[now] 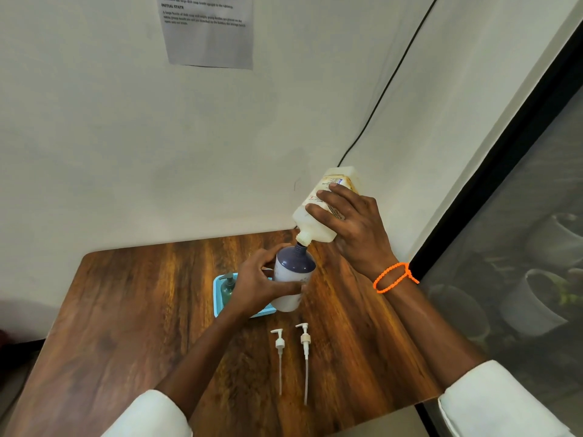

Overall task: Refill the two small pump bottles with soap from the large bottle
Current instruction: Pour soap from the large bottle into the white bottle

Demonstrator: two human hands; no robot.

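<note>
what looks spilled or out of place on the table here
Nothing looks spilled. The two white pump heads lie loose on the brown wooden table, as expected mid-refill. The large cream plastic bottle is tipped, spout at the purple-topped white bottle's neck.

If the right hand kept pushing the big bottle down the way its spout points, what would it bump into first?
Probably the open neck of the small purple-topped bottle, which the left hand holds. The right hand tips the large bottle so its spout sits just above that neck; whether they already touch is unclear.

Large cream bottle (318, 212) tipped spout-down onto open purple-shouldered small bottle (293, 272), green bottle (227, 290) in blue tray (217, 298)
</note>
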